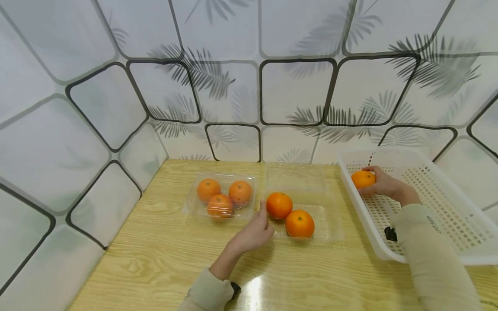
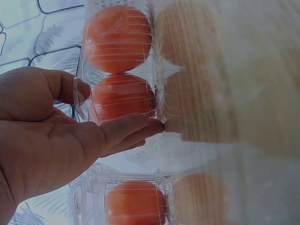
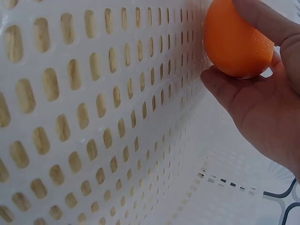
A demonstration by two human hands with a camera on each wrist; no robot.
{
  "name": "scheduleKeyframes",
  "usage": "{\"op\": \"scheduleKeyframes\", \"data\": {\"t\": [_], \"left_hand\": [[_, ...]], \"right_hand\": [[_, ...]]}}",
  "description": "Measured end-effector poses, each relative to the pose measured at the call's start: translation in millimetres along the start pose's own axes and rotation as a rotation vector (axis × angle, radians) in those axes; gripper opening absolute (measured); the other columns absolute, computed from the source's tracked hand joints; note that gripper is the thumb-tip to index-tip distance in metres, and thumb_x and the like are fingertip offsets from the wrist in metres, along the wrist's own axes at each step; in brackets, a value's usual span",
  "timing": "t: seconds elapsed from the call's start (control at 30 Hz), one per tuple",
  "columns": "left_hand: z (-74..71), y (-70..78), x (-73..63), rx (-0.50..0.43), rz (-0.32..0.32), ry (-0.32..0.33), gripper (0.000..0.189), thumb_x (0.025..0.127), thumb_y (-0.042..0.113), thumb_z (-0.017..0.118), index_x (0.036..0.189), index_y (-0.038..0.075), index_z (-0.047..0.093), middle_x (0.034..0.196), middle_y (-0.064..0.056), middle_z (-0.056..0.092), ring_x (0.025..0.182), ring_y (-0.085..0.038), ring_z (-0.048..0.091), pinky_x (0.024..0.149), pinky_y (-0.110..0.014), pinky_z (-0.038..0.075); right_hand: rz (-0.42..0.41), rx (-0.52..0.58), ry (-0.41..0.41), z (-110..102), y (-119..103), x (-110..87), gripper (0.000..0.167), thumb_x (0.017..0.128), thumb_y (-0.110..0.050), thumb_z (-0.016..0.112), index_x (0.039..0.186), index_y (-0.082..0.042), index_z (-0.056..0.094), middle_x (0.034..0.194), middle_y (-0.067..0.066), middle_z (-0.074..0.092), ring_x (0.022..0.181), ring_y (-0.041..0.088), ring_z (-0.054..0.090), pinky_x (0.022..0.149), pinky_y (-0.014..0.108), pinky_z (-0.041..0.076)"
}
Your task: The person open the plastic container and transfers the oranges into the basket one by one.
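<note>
My right hand (image 1: 383,185) grips an orange (image 1: 363,179) between thumb and fingers, inside the white perforated basket (image 1: 447,181) near its left wall. The right wrist view shows this orange (image 3: 239,42) held up beside the holed wall. An open clear plastic clamshell box (image 1: 327,224) holds two oranges (image 1: 279,205), which sit diagonally in its tray. My left hand (image 1: 253,231) is at that tray's left front corner. Its fingers (image 2: 124,133) lie straight along the plastic side, and its thumb touches the lip.
Left of the open box stands a closed clear clamshell (image 1: 221,176) with three oranges inside. The wooden table (image 1: 128,259) ends at patterned wall covering (image 1: 233,95) at the back and left. A small black object (image 1: 391,233) shows by the right sleeve.
</note>
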State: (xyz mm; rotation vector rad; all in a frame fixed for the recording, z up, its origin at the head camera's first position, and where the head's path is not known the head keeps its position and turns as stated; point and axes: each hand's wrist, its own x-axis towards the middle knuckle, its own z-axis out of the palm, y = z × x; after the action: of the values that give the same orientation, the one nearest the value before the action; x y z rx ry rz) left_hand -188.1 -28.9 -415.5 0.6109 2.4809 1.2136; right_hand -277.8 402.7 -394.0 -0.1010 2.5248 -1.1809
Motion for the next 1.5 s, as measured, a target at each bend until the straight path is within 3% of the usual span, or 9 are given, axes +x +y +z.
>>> {"op": "scheduleKeyframes", "data": {"t": [0.17,0.27,0.33,0.4,0.5,0.63,1.03,1.27,1.5], "left_hand": [[0.5,-0.5,-0.4,0.018,0.009,0.006,0.083,0.091,0.006,0.048,0.15,-0.017,-0.005,0.15,-0.037,0.029,0.132,-0.031,0.039,0.112,-0.045,0.031],[1.0,-0.7,-0.5,0.03,0.017,0.005,0.082,0.09,0.005,0.048,0.15,-0.019,-0.004,0.122,-0.03,0.052,0.104,-0.031,0.05,0.097,-0.042,0.041],[1.2,-0.9,-0.5,0.038,0.02,0.005,0.082,0.09,0.004,0.048,0.149,-0.019,-0.004,0.098,-0.018,0.052,0.093,-0.03,0.049,0.091,-0.04,0.04],[1.2,-1.0,-0.4,0.039,0.02,0.003,0.082,0.09,0.005,0.048,0.149,-0.019,-0.004,0.093,-0.015,0.05,0.096,-0.031,0.05,0.093,-0.041,0.04],[1.1,-0.9,-1.1,0.035,0.026,0.011,0.082,0.09,0.004,0.048,0.149,-0.019,-0.003,0.117,-0.028,0.054,0.114,-0.032,0.047,0.104,-0.044,0.037],[0.8,0.2,-2.6,0.029,0.028,0.015,0.082,0.09,0.003,0.048,0.149,-0.02,-0.003,0.148,-0.038,0.031,0.122,-0.031,0.042,0.111,-0.047,0.033],[0.8,0.6,-1.7,0.017,0.018,0.007,0.082,0.091,0.004,0.048,0.15,-0.018,-0.005,0.147,-0.039,0.032,0.124,-0.031,0.041,0.109,-0.045,0.034],[0.3,-0.4,-1.8,-0.019,-0.014,-0.009,0.084,0.092,0.007,0.048,0.152,-0.013,-0.008,0.156,-0.035,0.018,0.128,-0.03,0.038,0.11,-0.045,0.032],[-1.0,0.2,-0.6,-0.025,-0.018,-0.014,0.084,0.092,0.007,0.048,0.152,-0.013,-0.008,0.153,-0.036,0.025,0.123,-0.031,0.041,0.108,-0.044,0.033]], "right_hand": [[0.012,-0.033,-0.019,1.2,1.5,-0.6,0.096,0.091,-0.019,0.07,0.15,0.01,0.001,0.139,0.04,0.022,0.118,0.049,0.04,0.094,0.054,0.043],[0.024,-0.051,-0.022,2.2,2.0,-1.1,0.096,0.091,-0.02,0.07,0.148,0.013,0.0,0.138,0.04,0.022,0.117,0.049,0.04,0.093,0.052,0.043],[0.023,-0.071,-0.015,2.7,1.9,-0.9,0.097,0.09,-0.02,0.07,0.147,0.015,0.0,0.137,0.041,0.022,0.117,0.05,0.04,0.094,0.053,0.042],[0.023,-0.097,-0.007,3.0,1.1,-0.2,0.098,0.089,-0.021,0.071,0.147,0.017,0.001,0.137,0.042,0.022,0.117,0.051,0.039,0.096,0.057,0.04],[0.031,-0.13,0.002,3.2,-0.1,2.5,0.1,0.088,-0.021,0.071,0.147,0.018,0.0,0.138,0.043,0.021,0.119,0.054,0.037,0.098,0.062,0.037],[0.052,-0.149,0.01,3.7,-2.0,5.4,0.103,0.087,-0.021,0.073,0.147,0.019,-0.001,0.141,0.046,0.017,0.122,0.056,0.033,0.101,0.066,0.033],[0.079,-0.16,0.054,4.3,-2.6,5.0,0.108,0.084,-0.019,0.076,0.147,0.02,-0.002,0.141,0.047,0.017,0.123,0.058,0.031,0.102,0.068,0.031],[0.066,-0.159,0.062,4.4,-5.0,3.7,0.111,0.077,-0.009,0.078,0.148,0.019,-0.003,0.141,0.048,0.014,0.122,0.059,0.031,0.1,0.068,0.032],[0.074,-0.157,0.041,-0.4,-12.5,0.0,0.106,0.074,-0.001,0.072,0.147,0.02,-0.002,0.14,0.049,0.016,0.12,0.058,0.034,0.099,0.066,0.035]]}}
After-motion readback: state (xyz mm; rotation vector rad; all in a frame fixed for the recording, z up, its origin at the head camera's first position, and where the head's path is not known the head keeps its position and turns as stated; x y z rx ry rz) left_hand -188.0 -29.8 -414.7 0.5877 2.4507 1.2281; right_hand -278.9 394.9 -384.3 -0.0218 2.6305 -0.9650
